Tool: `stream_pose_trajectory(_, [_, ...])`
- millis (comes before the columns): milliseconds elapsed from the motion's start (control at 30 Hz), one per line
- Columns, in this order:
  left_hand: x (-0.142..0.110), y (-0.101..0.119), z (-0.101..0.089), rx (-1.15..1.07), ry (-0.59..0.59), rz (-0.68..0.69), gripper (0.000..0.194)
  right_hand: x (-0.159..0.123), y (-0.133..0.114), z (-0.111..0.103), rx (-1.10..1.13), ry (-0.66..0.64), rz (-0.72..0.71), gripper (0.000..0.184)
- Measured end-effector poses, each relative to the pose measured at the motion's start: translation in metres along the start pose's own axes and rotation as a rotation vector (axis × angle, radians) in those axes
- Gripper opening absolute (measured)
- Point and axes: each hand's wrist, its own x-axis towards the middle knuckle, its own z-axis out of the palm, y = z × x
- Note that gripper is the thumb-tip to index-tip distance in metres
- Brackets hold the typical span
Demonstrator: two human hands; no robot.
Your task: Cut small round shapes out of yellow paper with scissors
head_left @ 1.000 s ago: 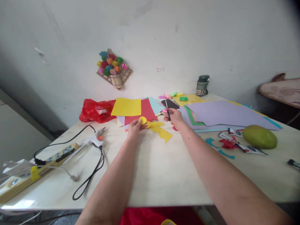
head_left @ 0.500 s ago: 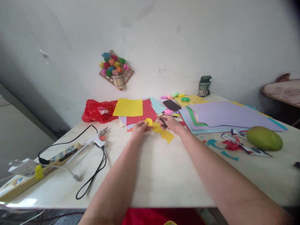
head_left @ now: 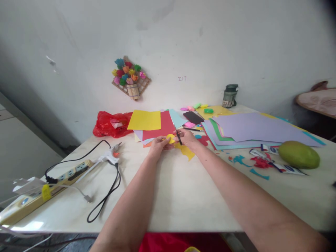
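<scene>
My left hand [head_left: 159, 146] pinches a small round yellow paper piece [head_left: 170, 138] between thumb and fingers. Close beside it, my right hand [head_left: 187, 137] is closed around what look like black-handled scissors [head_left: 179, 138], a thin blade seeming to point away from me. Their exact shape is partly hidden by the fingers. The right fingertips are near the circle's right edge; whether they touch it I cannot tell. Below the right hand lies a cut yellow paper scrap [head_left: 187, 153] with curved edges.
Behind my hands lie a yellow sheet [head_left: 144, 120], red paper [head_left: 165, 122] and a red plastic bag [head_left: 111, 126]. To the left are a glue gun [head_left: 111, 154] and power strip [head_left: 68, 174]. At right are purple sheets [head_left: 252, 127], blue scraps [head_left: 240, 160] and a green mango [head_left: 298, 154].
The yellow circle and my left hand have shifted slightly right, closer to my right hand. The black-handled tool has turned more upright. The yellow scrap now lies more under the right hand.
</scene>
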Motion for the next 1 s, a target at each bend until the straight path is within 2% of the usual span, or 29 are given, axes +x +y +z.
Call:
stream_pose_trajectory(300, [0.0001, 0.0001, -0.0003, 0.038, 0.022, 0.015, 0.041, 0.0001, 0.0002, 0.0053, -0.060, 0.053, -0.108, 0.026])
stream_pose_trajectory(500, [-0.0003, 0.0014, 0.0012, 0.105, -0.020, -0.022, 0.024, -0.0006, 0.0010, 0.0056, -0.064, 0.072, -0.104, 0.026])
stream_pose_trajectory(633, [-0.0001, 0.0017, 0.0022, 0.100, 0.010, -0.028, 0.019, -0.0005, 0.0006, 0.0056, -0.063, 0.068, -0.100, 0.025])
stream_pose_trajectory(833, [-0.0002, 0.0038, 0.0034, 0.096, 0.023, -0.037, 0.023, -0.0007, 0.0000, 0.0083, -0.110, 0.107, -0.083, 0.023])
stream_pose_trajectory(1000, [0.0009, 0.0038, 0.0036, 0.069, 0.054, -0.026, 0.028, -0.0006, -0.0084, 0.0041, -0.040, 0.057, -0.074, 0.023])
